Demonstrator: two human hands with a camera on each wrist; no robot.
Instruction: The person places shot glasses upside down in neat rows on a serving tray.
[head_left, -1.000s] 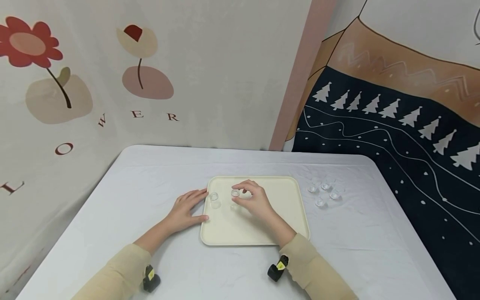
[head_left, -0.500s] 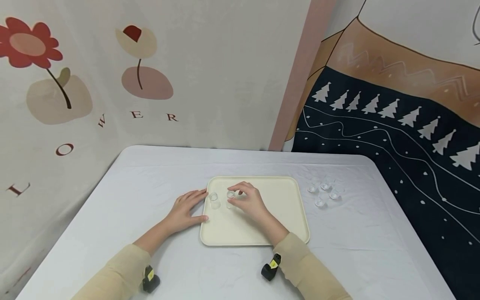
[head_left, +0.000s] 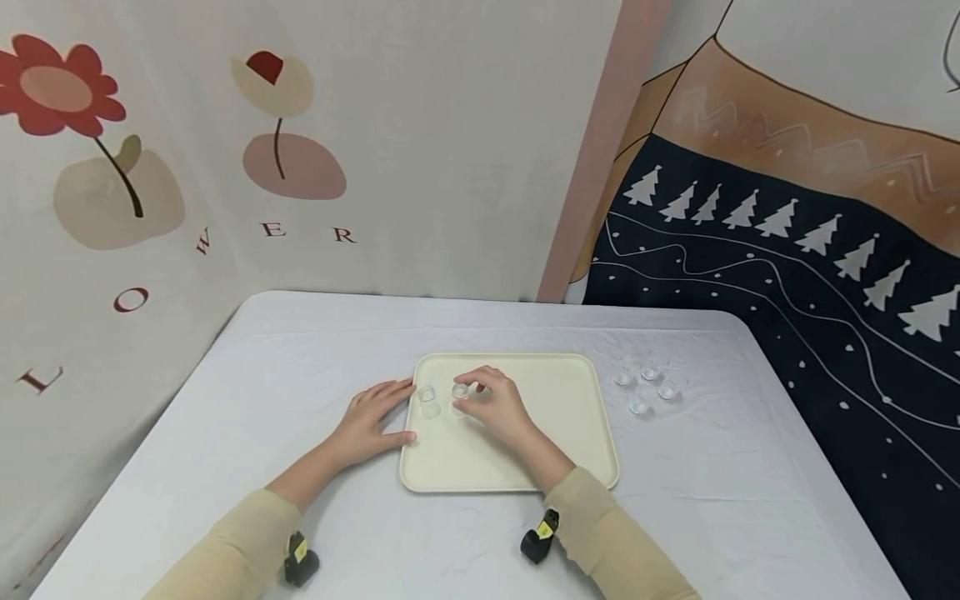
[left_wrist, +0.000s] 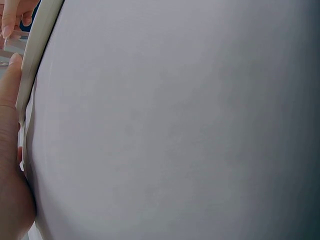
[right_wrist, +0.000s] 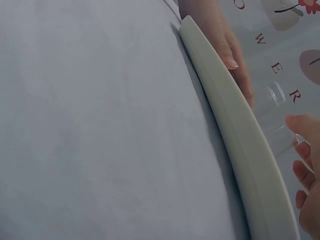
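Observation:
A small clear cup point(head_left: 460, 404) stands on the cream tray point(head_left: 525, 467), its narrow end up. My right hand point(head_left: 495, 408) pinches that end between thumb and fingers; in the right wrist view the fingertips point(right_wrist: 295, 121) show beside the clear wall. To its left on the tray is a second clear cup point(head_left: 428, 404), apart from the first and also narrow end up. My left hand point(head_left: 371, 423) rests with spread, straight fingers against the tray's left edge. In the left wrist view only part of the left hand point(left_wrist: 10, 150) shows, along the tray rim point(left_wrist: 37, 50).
Several more clear cups point(head_left: 649, 373) stand in a cluster on the white tablecloth point(head_left: 697, 450), right of the tray. Behind the table hangs a printed cloth point(head_left: 450, 167) with flowers, and a dark tree-patterned one point(head_left: 750, 250) is at the right.
My right hand has moved slightly left with the cup, closer to the second cup, and has almost stopped over the last half second. The left hand stays in place.

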